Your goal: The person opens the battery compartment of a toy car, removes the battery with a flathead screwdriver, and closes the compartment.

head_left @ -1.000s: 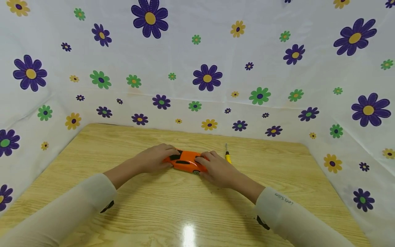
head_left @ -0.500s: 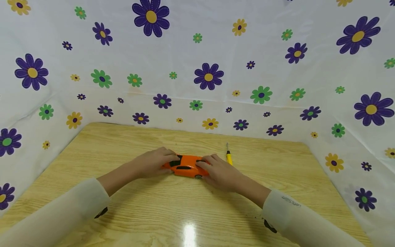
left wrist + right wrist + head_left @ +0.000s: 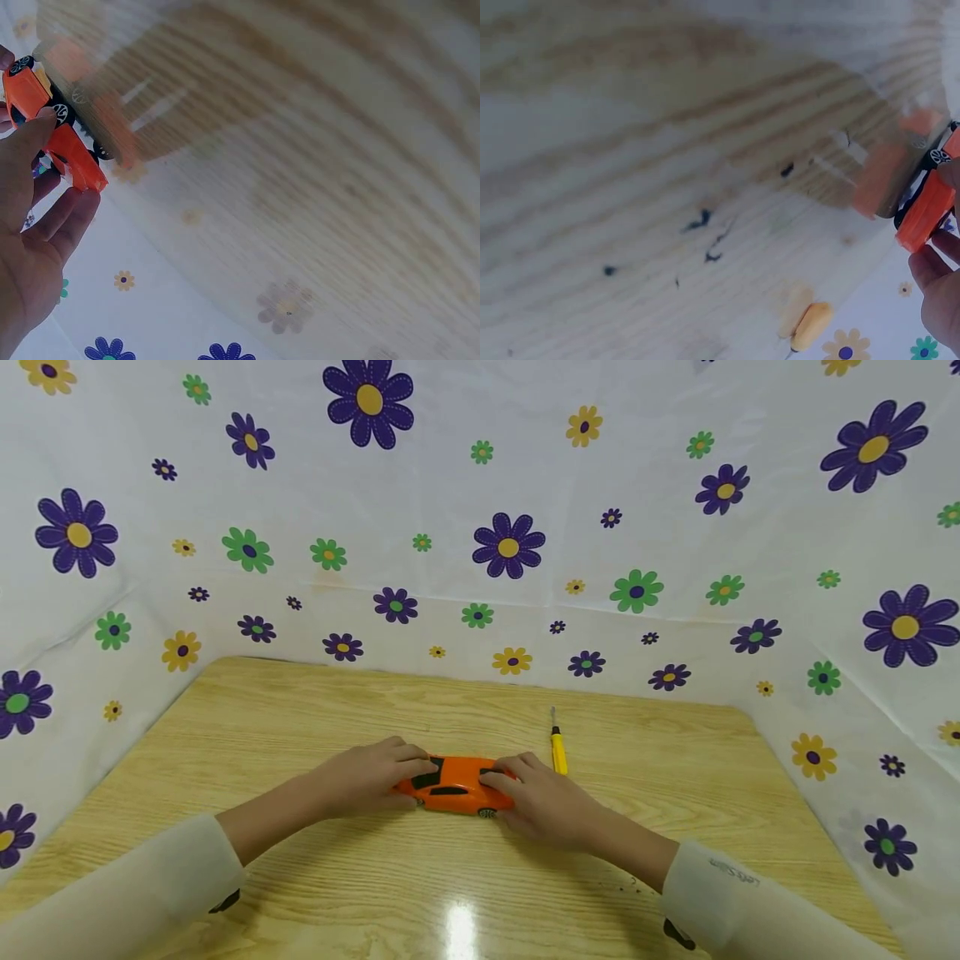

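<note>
An orange toy car (image 3: 459, 774) with black windows lies sideways across the middle of the wooden table, roof up. My left hand (image 3: 375, 776) grips its left end, fingers over the dark windscreen and thumb low on the near side. At the other end my right hand (image 3: 546, 800) grips it the same way, fingers over the dark rear window. In the left wrist view the toy car (image 3: 79, 166) shows black wheels close over the glossy tabletop, thumb beside one wheel. The right wrist view shows its other end (image 3: 927, 204) between my thumb and fingers.
A screwdriver (image 3: 559, 753) with a yellow handle lies beyond my right hand, tip pointing away. White flowered cloth (image 3: 442, 502) walls the table (image 3: 360, 893) at the back and both sides. Small dark specks (image 3: 699, 221) dot the tabletop near my right forearm.
Both hands have drawn the toy car toward me across the table, with their grip on its two ends unchanged. The screwdriver has stayed in place, and more of its handle now shows.
</note>
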Motion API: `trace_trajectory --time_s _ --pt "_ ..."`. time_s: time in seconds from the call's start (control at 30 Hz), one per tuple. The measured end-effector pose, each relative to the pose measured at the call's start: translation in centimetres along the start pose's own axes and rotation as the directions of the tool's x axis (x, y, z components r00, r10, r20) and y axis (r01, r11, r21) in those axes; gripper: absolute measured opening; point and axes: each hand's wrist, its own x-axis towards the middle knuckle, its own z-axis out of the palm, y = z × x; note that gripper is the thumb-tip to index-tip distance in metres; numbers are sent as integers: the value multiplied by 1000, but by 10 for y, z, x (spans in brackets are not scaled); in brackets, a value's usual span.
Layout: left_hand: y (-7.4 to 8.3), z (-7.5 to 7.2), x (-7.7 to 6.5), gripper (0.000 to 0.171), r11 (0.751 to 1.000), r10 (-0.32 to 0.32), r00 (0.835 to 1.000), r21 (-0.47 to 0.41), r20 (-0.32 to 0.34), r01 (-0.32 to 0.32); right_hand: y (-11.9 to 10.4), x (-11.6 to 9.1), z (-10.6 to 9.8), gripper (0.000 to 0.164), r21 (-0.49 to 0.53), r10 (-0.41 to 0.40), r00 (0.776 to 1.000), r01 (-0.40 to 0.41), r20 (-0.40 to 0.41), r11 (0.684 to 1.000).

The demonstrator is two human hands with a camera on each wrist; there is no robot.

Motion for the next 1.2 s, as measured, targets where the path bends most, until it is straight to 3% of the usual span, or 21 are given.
trace_trajectory --time_s 0.27,0.63,1.2 --pt "9 1 -9 51 994 62 998 94 9 -63 -8 -9 -3 48 -7 -26 1000 26 12 1000" --pt "8 2 -12 57 990 91 996 104 1 -90 -11 -12 -4 50 -44 -63 998 63 5 997" --pt "-3 4 -19 51 966 193 980 184 -42 -182 -2 -15 3 51 -231 -244 964 214 -106 949"
